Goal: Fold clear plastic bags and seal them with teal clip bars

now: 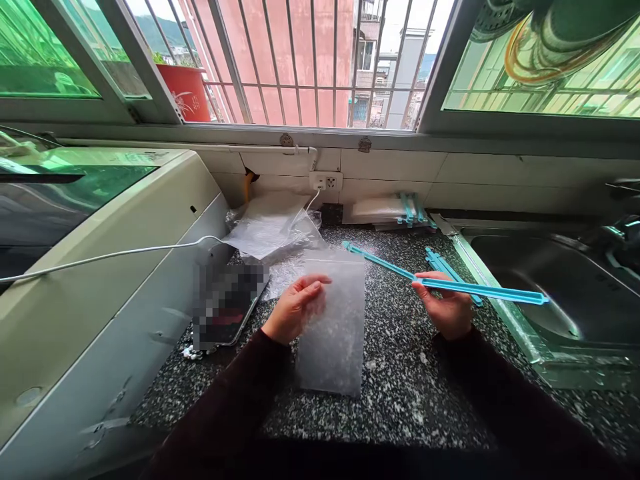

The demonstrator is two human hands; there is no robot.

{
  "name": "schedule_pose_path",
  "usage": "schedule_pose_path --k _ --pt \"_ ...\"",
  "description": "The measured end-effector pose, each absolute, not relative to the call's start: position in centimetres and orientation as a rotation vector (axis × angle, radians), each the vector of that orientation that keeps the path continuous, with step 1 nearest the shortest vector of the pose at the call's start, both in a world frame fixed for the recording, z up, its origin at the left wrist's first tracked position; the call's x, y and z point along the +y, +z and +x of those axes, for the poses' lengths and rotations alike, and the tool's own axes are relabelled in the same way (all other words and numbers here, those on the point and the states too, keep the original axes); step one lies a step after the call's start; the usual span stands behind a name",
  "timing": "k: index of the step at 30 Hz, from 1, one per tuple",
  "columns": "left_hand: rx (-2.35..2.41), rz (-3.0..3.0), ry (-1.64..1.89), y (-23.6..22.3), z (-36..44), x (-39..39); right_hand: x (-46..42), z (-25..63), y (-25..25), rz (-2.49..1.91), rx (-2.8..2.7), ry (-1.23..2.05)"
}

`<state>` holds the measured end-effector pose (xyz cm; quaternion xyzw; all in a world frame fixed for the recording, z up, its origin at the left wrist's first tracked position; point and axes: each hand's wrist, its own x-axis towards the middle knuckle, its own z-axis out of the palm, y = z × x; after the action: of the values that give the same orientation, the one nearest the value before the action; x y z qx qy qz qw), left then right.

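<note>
My left hand (300,308) pinches a frosted plastic bag (333,347) near its upper left edge, thumb on top and fingers behind the film. The bag hangs flat over the speckled countertop. Between the thumb and fingers of my right hand (447,309) is a long blue bag sealing clip (483,291), unfolded at its hinge. One of its arms points left toward the bag's top corner; the other reaches right over the sink's edge. Just behind my right hand, more blue clips (453,272) lie on the counter, partly hidden by it.
Loose clear bags (273,223) are piled at the back left, beside a phone (230,303) with a blurred screen. By the wall lies a stack of bags with blue clips (387,208). A steel sink (530,250) borders the right, a washing machine (165,247) the left. A white cable (125,252) crosses the machine.
</note>
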<state>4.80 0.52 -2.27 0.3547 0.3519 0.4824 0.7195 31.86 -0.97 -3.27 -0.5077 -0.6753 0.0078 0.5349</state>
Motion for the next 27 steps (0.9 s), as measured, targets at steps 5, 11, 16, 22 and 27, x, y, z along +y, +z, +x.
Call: schedule_pose_path --k 5,11,16,22,27 --pt "0.716 0.843 0.918 -2.9 6.0 -0.3 -1.3 30.1 -4.3 -1.123 -1.714 0.140" --pt "0.789 0.867 0.856 -3.1 7.0 -0.5 -2.2 29.2 -4.2 -1.062 -1.742 0.239" --pt "0.810 0.806 0.866 -3.0 7.1 -0.5 -2.3 29.1 -4.3 -1.068 -1.740 0.308" --pt "0.840 0.697 0.921 -3.4 7.2 -0.4 -2.2 28.8 -4.6 -1.015 -1.810 0.287" --pt "0.878 0.650 0.992 -3.6 7.2 -0.3 -2.2 29.2 -4.7 -1.035 -1.842 0.328"
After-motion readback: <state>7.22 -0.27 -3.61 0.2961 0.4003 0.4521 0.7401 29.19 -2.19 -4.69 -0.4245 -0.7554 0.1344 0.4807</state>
